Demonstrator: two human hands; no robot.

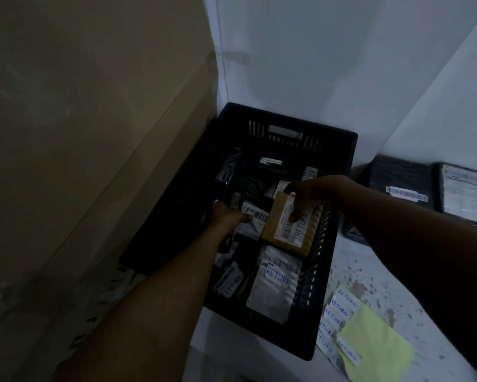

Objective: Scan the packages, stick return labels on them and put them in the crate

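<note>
A large tan cardboard box (93, 133) stands at the left, against the black slotted plastic crate (328, 312). Inside the crate, the left hand (227, 216) pinches a white barcoded package (255, 216). Just beside it, the right hand (306, 197) grips a brown padded envelope marked RETURN (287, 230), held tilted above other packages. On the speckled tabletop (369, 271) at right lies a yellow-green sheet of handwritten RETURN labels (369, 340); 2 dark packages (405, 186) lie farther back.

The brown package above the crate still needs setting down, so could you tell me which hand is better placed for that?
Right. The right hand already grips the brown package over the crate; the left hand is on another package inside.
</note>
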